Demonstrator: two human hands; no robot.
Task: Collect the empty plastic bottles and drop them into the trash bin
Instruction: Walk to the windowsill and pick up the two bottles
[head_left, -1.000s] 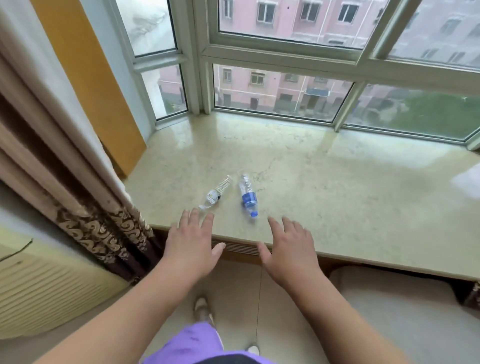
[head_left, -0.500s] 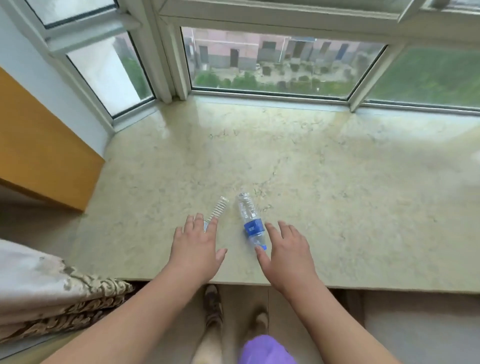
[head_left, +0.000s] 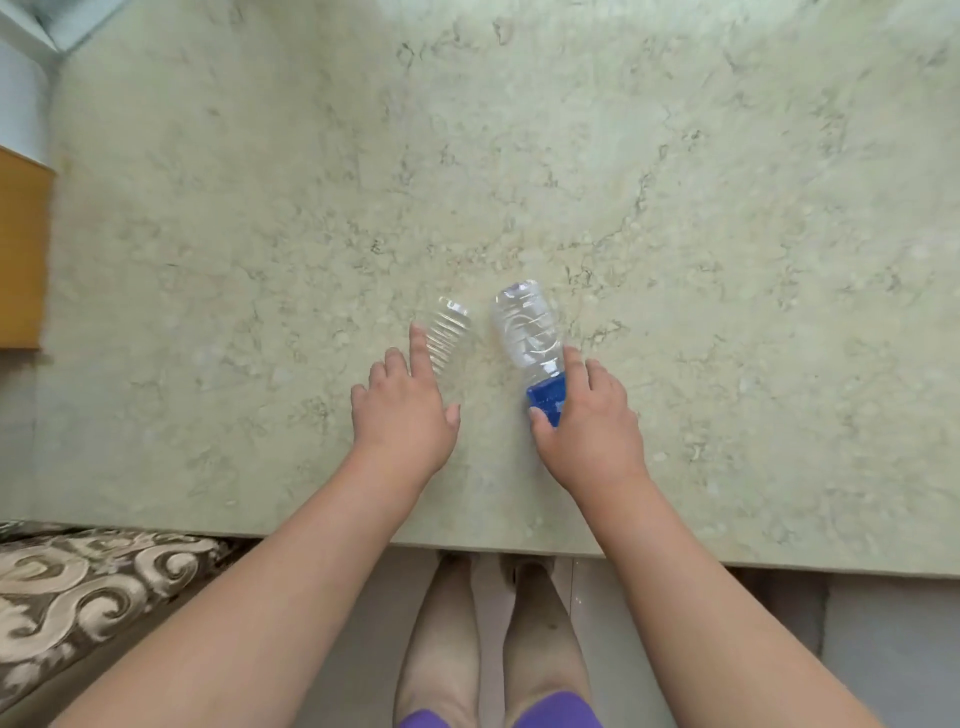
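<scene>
Two clear plastic bottles lie side by side on the marble window sill (head_left: 727, 260). Over the near end of the ribbed, label-free bottle (head_left: 449, 332) rests my left hand (head_left: 402, 410), hiding that end. Its fingers are spread, the index finger along the bottle's left side and the thumb to its right. The bottle with a blue label (head_left: 530, 332) lies to the right. My right hand (head_left: 587, 421) wraps its label end, thumb on the left and fingers on the right. No trash bin is in view.
The sill's front edge runs across just below my wrists, with the tiled floor (head_left: 883, 649) and my legs under it. A patterned curtain (head_left: 78, 582) bunches at the lower left. An orange wooden panel (head_left: 21, 249) borders the sill on the left.
I have leaned in over the sill, so the windows have left the view. Both hands have moved forward onto the bottles, and my right hand has closed around the blue-label bottle.
</scene>
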